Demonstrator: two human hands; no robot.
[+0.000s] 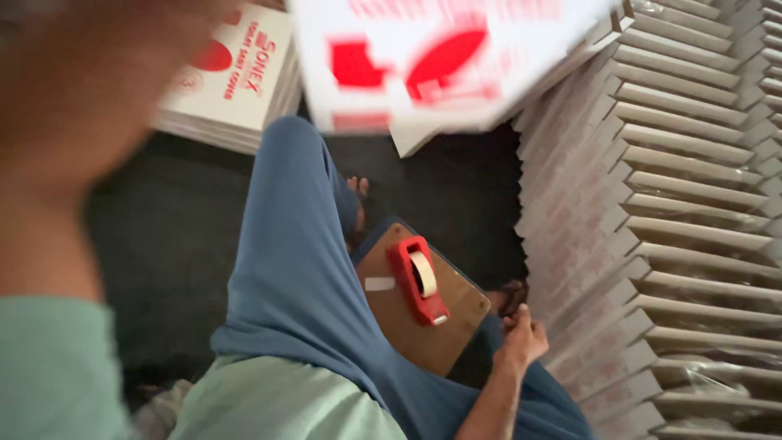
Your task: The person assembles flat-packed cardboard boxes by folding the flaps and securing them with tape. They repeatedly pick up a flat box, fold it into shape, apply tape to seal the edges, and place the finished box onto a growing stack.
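The right hand (521,336) rests at four o'clock, fingers curled loosely at the edge of a brown board (423,314); whether they pinch anything is unclear. On the board sits a red tape dispenser (418,279) with a strip of tape (380,283) at its nine o'clock. The left arm rises at ten o'clock, blurred, its hand out of sight. A white-and-red flat carton (440,61) swings at twelve o'clock. This looks like carton handling between tapings; next calls for steadying it. Stacked cartons (692,212) fill three o'clock.
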